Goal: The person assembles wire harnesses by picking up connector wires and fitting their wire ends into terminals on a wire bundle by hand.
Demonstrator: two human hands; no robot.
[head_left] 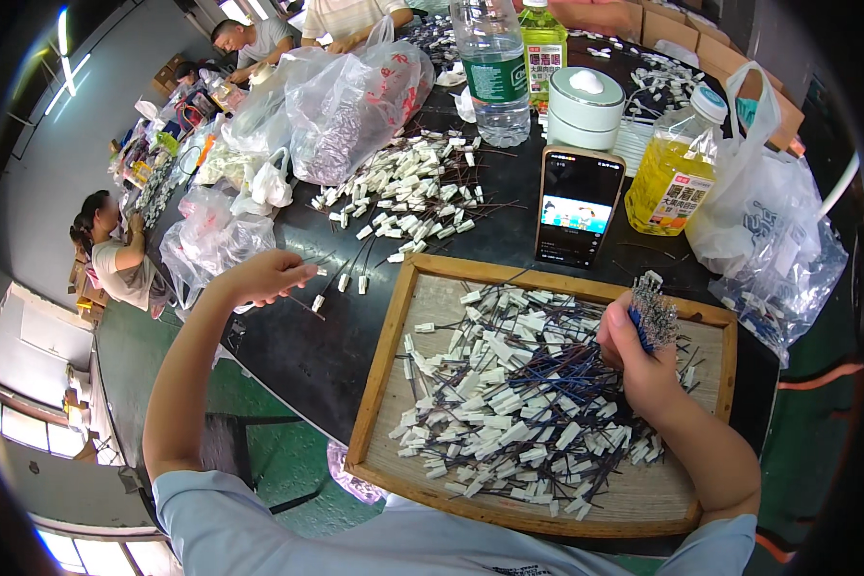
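Currently, the right hand [639, 357] is closed firmly around a wire bundle [655, 315], right of centre; left hand [264, 278], centre-left, half-curled near white connectors [345, 282], hold indeterminable. Advisable: keep bundled ends level.

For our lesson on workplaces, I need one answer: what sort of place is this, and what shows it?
Probably an assembly workshop: a tray heaped with white wired parts, another pile on the table, and other people nearby.

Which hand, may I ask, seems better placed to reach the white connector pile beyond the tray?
Probably the left hand: it is nearer the white connector pile; the right hand, over the tray, grips a wire bundle.
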